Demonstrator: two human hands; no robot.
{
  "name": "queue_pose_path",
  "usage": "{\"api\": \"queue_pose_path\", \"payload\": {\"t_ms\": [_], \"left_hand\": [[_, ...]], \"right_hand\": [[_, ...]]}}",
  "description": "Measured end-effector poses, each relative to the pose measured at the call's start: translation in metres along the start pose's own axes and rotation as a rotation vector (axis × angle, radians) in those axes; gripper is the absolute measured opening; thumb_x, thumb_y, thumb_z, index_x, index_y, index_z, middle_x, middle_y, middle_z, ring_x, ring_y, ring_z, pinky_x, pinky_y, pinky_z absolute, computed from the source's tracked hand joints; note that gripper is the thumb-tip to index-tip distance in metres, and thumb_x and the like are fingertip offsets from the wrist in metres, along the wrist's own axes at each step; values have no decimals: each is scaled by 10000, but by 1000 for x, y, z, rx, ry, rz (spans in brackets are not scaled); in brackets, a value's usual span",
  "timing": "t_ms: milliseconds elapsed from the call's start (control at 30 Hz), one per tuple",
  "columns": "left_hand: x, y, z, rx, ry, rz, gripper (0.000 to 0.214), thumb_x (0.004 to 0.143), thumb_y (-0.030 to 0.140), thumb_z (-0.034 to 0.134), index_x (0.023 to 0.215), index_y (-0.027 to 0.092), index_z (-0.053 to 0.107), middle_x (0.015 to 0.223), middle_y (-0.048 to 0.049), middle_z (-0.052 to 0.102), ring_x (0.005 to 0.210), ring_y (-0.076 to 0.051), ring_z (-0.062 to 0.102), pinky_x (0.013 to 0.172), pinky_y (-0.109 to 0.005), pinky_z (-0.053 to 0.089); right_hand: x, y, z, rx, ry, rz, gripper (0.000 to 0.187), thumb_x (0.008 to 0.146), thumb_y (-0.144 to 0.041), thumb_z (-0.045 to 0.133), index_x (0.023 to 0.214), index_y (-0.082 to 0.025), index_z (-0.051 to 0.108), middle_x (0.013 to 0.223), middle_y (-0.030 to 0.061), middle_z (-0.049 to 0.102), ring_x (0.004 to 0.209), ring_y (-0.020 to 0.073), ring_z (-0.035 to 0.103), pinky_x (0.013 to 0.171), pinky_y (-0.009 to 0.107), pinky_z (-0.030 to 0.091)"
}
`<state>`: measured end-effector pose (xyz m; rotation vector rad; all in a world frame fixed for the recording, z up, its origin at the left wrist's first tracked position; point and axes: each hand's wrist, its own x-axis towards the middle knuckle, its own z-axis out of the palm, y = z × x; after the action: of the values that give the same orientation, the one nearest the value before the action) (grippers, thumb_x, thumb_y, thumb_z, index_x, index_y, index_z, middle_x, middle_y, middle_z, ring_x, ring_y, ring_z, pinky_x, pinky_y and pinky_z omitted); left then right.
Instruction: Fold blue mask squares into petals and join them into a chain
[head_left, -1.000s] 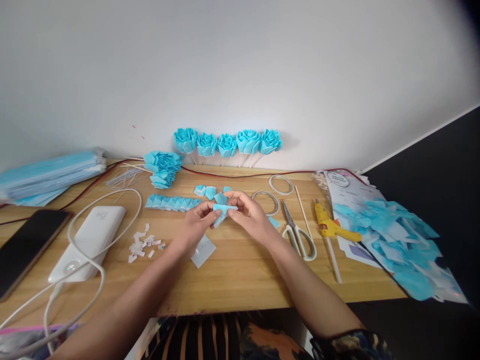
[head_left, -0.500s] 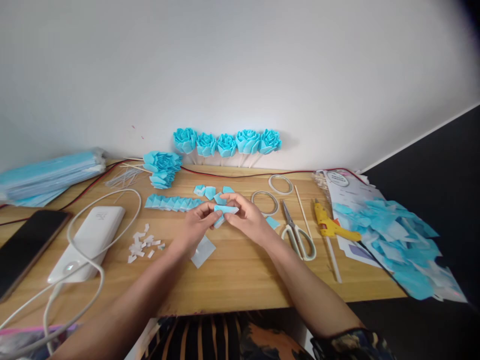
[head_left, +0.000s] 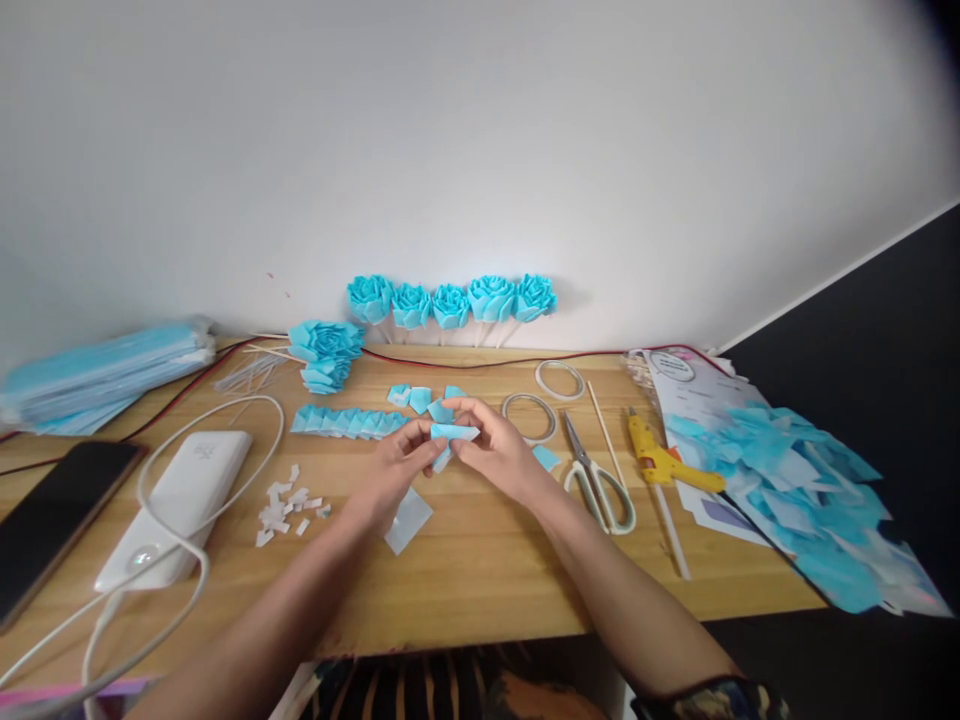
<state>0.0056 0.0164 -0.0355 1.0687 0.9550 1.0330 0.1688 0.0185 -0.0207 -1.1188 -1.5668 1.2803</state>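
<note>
A small piece of light-blue fabric-like sheet (head_left: pixel 453 433), its upper edge folded over, is pinched between my two hands above the middle of the table. My left hand (head_left: pixel 402 462) grips its left end with thumb and fingers. On the right end, my right hand (head_left: pixel 496 450) closes the same way. Behind the hands lie several folded blue petals (head_left: pixel 421 399), and a row of overlapping folded petals (head_left: pixel 345 422) stretches to the left. A pale square piece (head_left: pixel 409 521) lies flat just below my left hand.
Scissors (head_left: pixel 598 478), a yellow glue gun (head_left: pixel 660 455), tape rolls (head_left: pixel 559 379) and loose blue pieces (head_left: pixel 787 490) lie right. Blue flowers (head_left: pixel 451 306) lean on the wall; others (head_left: pixel 326 350) lie left. White scraps (head_left: pixel 285 510), a power bank (head_left: pixel 180 510) and a phone (head_left: pixel 64 520) are left.
The view has tilted slightly, so most things sit lower in the picture. Both hands still pinch the blue piece, its folded edge now lying straighter across between them.
</note>
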Motion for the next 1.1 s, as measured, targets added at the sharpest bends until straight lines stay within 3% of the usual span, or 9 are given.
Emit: {"api": "queue_pose_path", "payload": {"t_ms": [267, 433, 733, 833, 1100], "left_hand": [[1, -1, -1, 29, 27, 10, 208, 724, 346, 703, 705, 153, 628, 623, 20, 543, 585, -100, 442, 548, -211, 362], [4, -3, -4, -67, 130, 16, 245, 699, 374, 733, 705, 154, 626, 641, 24, 556, 570, -92, 443, 540, -207, 371], [2, -2, -2, -112, 120, -21, 273, 666, 381, 767, 684, 151, 621, 641, 27, 560, 561, -85, 451, 538, -207, 376], [1, -2, -1, -117, 126, -29, 274, 653, 367, 778, 656, 151, 611, 613, 30, 558, 548, -83, 460, 533, -209, 379], [0, 3, 1, -195, 127, -65, 292, 606, 365, 809, 664, 150, 619, 626, 15, 589, 556, -105, 509, 506, -231, 450]], "right_hand": [[-1, 0, 2, -10, -20, -14, 403, 795, -171, 589, 1186, -256, 545, 832, -27, 572, 746, 126, 567, 705, 256, 437], [3, -3, -1, 186, -24, 53, 393, 792, -282, 646, 1176, -231, 575, 926, 18, 636, 863, 160, 601, 802, 296, 458], [4, -1, 5, 171, 117, 75, 236, 731, -369, 704, 870, -189, 643, 688, -34, 562, 658, 119, 514, 652, 252, 416], [4, 0, 7, 126, 156, 35, 187, 738, -351, 687, 785, -187, 609, 676, -39, 549, 640, 113, 501, 636, 245, 411], [-1, -1, 11, -162, 279, -142, 43, 802, -247, 609, 824, -210, 607, 726, -14, 603, 682, 139, 562, 669, 259, 463]]}}
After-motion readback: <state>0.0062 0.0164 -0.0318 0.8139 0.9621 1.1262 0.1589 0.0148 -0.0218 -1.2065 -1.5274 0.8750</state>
